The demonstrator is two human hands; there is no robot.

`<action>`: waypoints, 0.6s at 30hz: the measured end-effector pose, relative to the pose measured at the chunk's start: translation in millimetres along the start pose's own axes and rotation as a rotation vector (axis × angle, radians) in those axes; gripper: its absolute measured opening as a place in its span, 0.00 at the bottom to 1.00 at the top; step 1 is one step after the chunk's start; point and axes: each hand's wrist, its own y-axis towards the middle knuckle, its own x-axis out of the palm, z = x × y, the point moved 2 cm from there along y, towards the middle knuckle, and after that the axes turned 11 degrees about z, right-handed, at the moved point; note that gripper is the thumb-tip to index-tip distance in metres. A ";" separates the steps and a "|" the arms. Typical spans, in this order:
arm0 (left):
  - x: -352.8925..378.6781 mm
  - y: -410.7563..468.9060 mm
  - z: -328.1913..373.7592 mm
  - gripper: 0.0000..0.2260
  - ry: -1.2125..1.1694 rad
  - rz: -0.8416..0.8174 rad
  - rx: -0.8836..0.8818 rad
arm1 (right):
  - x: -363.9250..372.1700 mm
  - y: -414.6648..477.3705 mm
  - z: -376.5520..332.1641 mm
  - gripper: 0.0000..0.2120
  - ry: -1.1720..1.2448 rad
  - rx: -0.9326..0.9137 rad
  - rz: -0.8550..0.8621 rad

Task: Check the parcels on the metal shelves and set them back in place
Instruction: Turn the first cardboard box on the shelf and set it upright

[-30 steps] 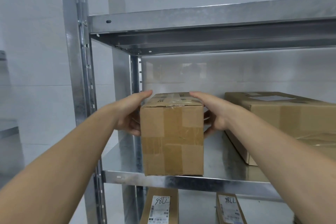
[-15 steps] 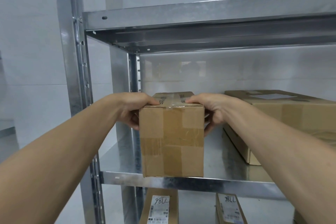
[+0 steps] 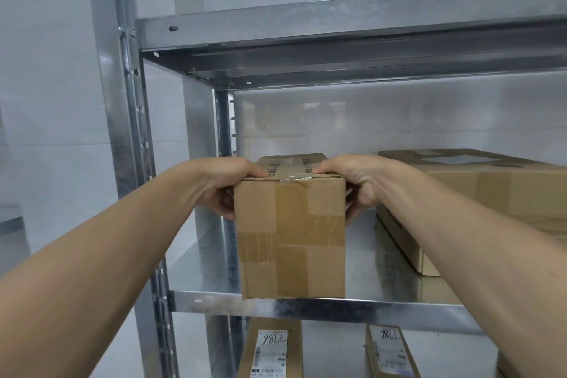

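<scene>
Both hands are gripping a tall brown cardboard parcel sealed with tape (image 3: 291, 239): the left hand (image 3: 227, 184) is curling round its upper left side and the right hand (image 3: 356, 181) round its upper right side, thumbs pressing on top. The parcel is standing upright at the front edge of the galvanised metal shelf (image 3: 399, 279), with a larger flat brown cardboard box (image 3: 491, 190) lying near it on the right.

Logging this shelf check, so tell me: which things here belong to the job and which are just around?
Job: tall taped brown cardboard box; wide flat brown cardboard box; two labelled cardboard parcels below; galvanised metal shelf.
Just around: white tiled wall; grey ledge far left.
</scene>
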 end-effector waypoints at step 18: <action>1.1 0.6 -0.8 0.09 -0.015 -0.017 -0.020 | 0.3 0.3 -0.3 0.14 -0.007 -0.031 -0.032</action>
